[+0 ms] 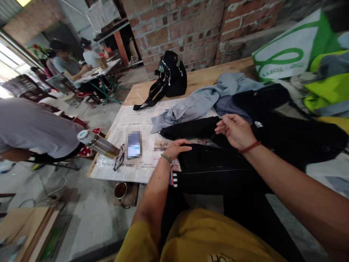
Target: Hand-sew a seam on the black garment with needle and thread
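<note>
"Desk of pale wood (203, 78), the biggest thing. What covers it?"

"Flat, printed newspaper (117, 125) on the left. Soft black cloth clothing with a thin white line (212, 160) lies at the near side, right of centre."

"And the hands?"

"Left hand (176, 150): its grip is narrow, thumb and fingers pinching the black clothing's left end. Right hand (235, 130): raised just over the same cloth, fingertips drawn together. Whether its grip holds something fine, I cannot tell."

"What could go wrong?"

"In my judgement, the black clothing could slide off the near edge if the left grip slackened, as part seems to overhang. A leftward knock might topple the tall clear-and-steel bottle with a pale lid (102, 145), near the desk's left edge."

"Counts, largest first?"

"One desk; black clothing in two long sections, perhaps one garment; one crumpled grey-blue cloth garment (188, 105); one black strapped bag (176, 74); one bottle; two hands; one rectangular phone (134, 145); one pair of dark-framed glasses (119, 158)."
</note>
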`<state>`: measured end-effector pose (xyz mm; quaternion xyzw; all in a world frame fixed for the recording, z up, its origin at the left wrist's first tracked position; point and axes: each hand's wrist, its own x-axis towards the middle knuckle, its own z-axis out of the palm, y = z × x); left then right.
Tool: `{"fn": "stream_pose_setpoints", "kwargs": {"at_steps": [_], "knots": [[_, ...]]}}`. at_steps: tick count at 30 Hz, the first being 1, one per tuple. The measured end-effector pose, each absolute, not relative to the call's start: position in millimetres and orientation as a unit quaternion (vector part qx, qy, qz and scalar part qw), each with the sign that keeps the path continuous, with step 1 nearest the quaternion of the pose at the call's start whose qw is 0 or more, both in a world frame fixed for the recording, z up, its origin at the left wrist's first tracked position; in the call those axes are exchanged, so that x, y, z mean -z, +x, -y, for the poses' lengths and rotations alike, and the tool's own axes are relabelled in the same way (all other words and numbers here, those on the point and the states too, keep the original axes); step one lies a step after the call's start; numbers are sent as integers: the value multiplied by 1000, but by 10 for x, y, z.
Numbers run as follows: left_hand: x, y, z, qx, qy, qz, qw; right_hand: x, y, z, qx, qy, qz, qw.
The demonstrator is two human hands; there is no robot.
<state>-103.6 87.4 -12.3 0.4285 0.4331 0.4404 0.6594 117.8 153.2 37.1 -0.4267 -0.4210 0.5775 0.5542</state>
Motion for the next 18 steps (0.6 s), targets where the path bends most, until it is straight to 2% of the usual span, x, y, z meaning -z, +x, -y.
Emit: {"fn": "stream_pose_setpoints", "kwargs": {"at_steps": [4,9,18], "knots": [[167,-1068,-906,-459,415,-448,646,-42,1019,-1356,-598,-455,447,485],[206,-1102,-931,-456,425,-456,635,203,970,-1255,-489,-495,586,414],[128,-1118,-891,-458,446,-441,630,262,998,-1288,-449,-504,630,383]]}}
